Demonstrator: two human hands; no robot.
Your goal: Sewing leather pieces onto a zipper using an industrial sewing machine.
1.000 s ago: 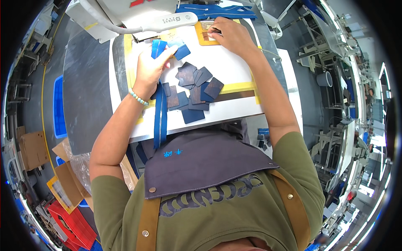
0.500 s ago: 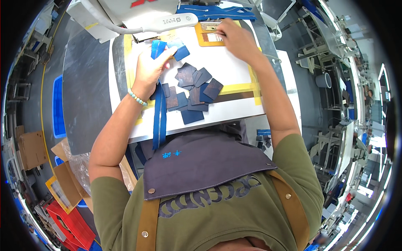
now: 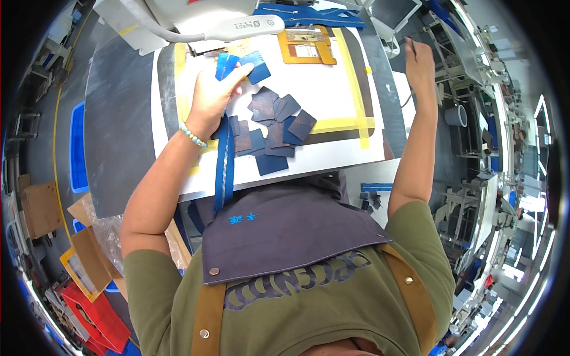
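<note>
My left hand (image 3: 215, 89) is closed on a blue zipper (image 3: 224, 160), over the white work plate. The zipper's upper end sticks up above the fingers, and its long tail hangs past the table's front edge. A blue fabric square (image 3: 256, 66) is at the fingertips of this hand. My right hand (image 3: 420, 58) is raised beyond the table's right side, fingers pinched together; a small dark tip shows at them, too small to name. A yellow template frame (image 3: 307, 45) with a clear window lies at the back of the plate, untouched.
Several dark blue squares (image 3: 276, 121) are heaped mid-plate. Yellow tape (image 3: 341, 124) borders the plate. A white lamp arm (image 3: 243, 26) reaches across from the white machine (image 3: 160, 18). More blue zippers (image 3: 309, 16) lie behind. A blue bin (image 3: 78, 148) stands left.
My right hand has left the yellow template frame and swung right, past the table's edge. My left hand keeps its hold on the zipper in nearly the same place.
</note>
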